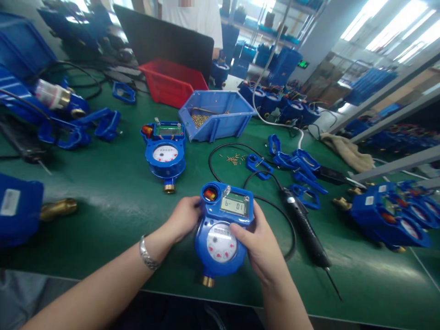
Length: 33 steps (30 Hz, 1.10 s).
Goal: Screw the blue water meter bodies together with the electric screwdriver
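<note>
A blue water meter (pixel 222 243) with a round white dial and a lit digital display (pixel 234 206) is held just above the bench's front edge. My right hand (pixel 263 238) grips its right side, thumb resting over the dial's edge and the other fingers behind. At the meter's upper left side, my left hand (pixel 185 217) holds on with its fingertips hidden behind the housing. Beyond it stands a second water meter (pixel 165 156) with its circuit board exposed. To the right of my hands lies a black electric screwdriver (pixel 304 224) with its cable looped behind.
Loose brass screws (pixel 235 159) lie near a blue bin (pixel 227 114) holding more. A red bin (pixel 172 82) stands behind. Blue plastic covers (pixel 259 166) and several meters (pixel 388 215) are at right. Another screwdriver (pixel 25 142) lies left. A person (pixel 192 18) is across the bench.
</note>
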Each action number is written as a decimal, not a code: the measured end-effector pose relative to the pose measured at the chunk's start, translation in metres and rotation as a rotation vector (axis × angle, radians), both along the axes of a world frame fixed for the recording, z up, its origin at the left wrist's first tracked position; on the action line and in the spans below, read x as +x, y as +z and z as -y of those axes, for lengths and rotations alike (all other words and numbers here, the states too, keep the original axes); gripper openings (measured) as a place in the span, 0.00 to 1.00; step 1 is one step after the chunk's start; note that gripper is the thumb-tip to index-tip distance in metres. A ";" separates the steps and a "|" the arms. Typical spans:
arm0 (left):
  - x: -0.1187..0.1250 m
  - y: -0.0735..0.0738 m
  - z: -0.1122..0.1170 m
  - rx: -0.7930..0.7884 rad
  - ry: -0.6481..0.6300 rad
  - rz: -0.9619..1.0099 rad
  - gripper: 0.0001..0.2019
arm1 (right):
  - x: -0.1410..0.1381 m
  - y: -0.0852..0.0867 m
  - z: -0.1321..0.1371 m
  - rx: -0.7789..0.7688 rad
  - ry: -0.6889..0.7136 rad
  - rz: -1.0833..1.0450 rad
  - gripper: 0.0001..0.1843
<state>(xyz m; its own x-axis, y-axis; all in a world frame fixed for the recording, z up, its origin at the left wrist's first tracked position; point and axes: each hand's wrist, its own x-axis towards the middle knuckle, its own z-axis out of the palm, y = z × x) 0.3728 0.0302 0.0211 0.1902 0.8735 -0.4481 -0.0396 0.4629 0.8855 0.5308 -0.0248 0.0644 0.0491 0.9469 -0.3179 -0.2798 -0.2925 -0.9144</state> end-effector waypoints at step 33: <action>-0.020 0.015 0.008 0.356 -0.756 0.018 0.38 | 0.010 -0.011 -0.005 0.111 -0.146 -0.031 0.37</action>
